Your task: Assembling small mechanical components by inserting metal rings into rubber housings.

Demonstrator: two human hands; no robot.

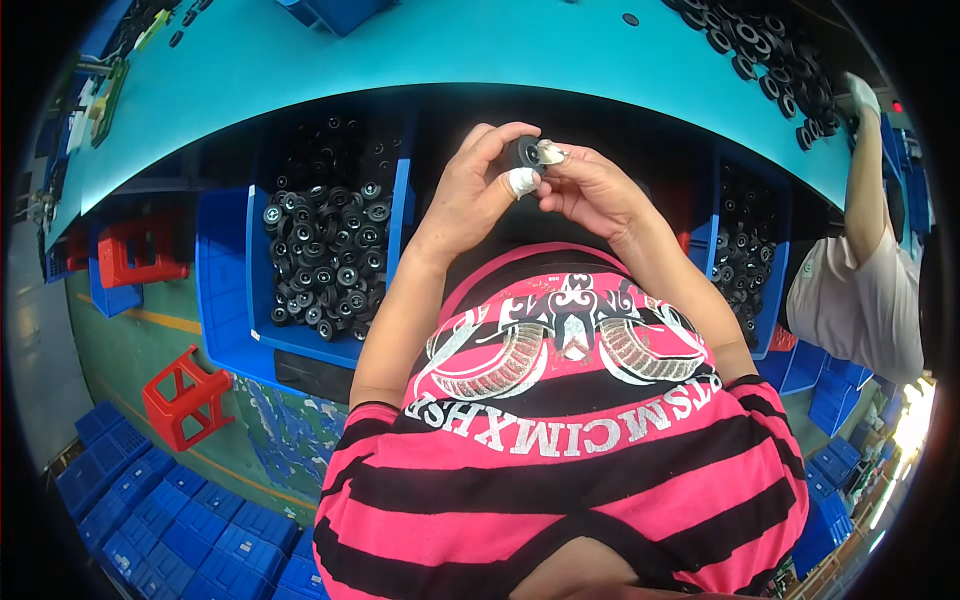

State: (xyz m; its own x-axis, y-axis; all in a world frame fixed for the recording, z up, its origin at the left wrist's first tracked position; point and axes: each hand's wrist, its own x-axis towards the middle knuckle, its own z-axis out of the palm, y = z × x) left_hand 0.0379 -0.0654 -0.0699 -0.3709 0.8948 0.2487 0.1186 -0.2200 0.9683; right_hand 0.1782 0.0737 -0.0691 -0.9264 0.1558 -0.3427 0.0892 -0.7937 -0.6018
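Pink-and-black striped shirt (560, 470) filled the lower view, nearest of all, and above it both bare forearms rose to meet in front of the chest. Left hand (478, 190) pinched a small black wheel (522, 152) between thumb and forefingers, a white wrap on the thumb tip (521, 182). Right hand (590, 188) was closed in against it, fingertips pinching a small silvery piece (551, 154) right at the wheel's side. It looked like the fitting step, the piece being seated into the wheel; the next move would call for a square, steady push. The wheel's flat face seemed turned toward the right hand, its axle line running roughly left to right between the hands, though it was too small to be sure. Left of the left hand, a blue bin (228, 290) held more black wheels (325, 260).
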